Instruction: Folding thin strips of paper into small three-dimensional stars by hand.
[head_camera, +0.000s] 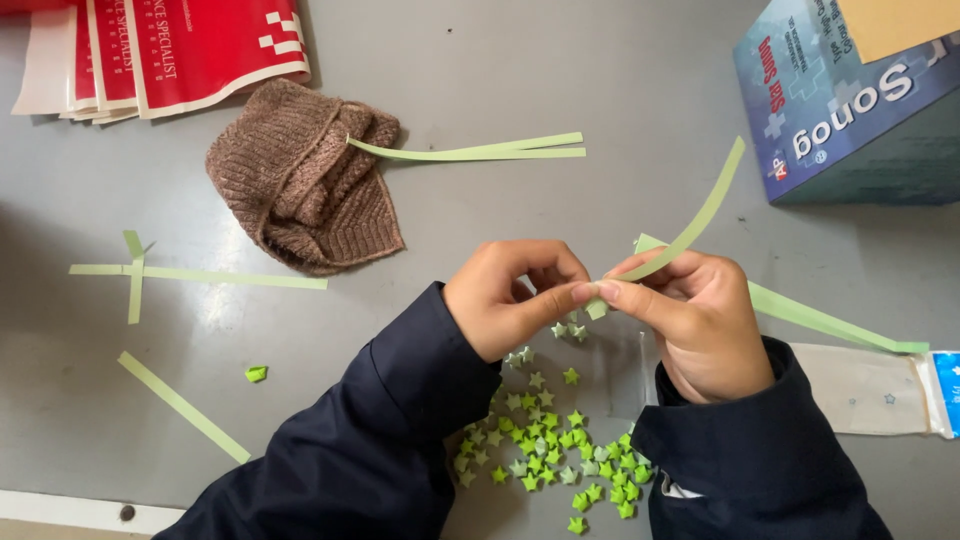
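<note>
My left hand (510, 297) and my right hand (695, 315) meet above the grey table (560, 70), both pinching one pale green paper strip (700, 215). The strip's folded end sits between my fingertips, and its free length curves up to the right. Below my hands lies a pile of several small folded green paper stars (550, 440). Dark blue sleeves cover both wrists.
Loose green strips lie at the left (200, 275), lower left (185, 408) and top middle (470, 152). A brown knitted cloth (300, 180), red and white booklets (170, 50), a blue box (850, 100) and a white packet (870, 390) surround the hands. A single star (256, 373) lies apart.
</note>
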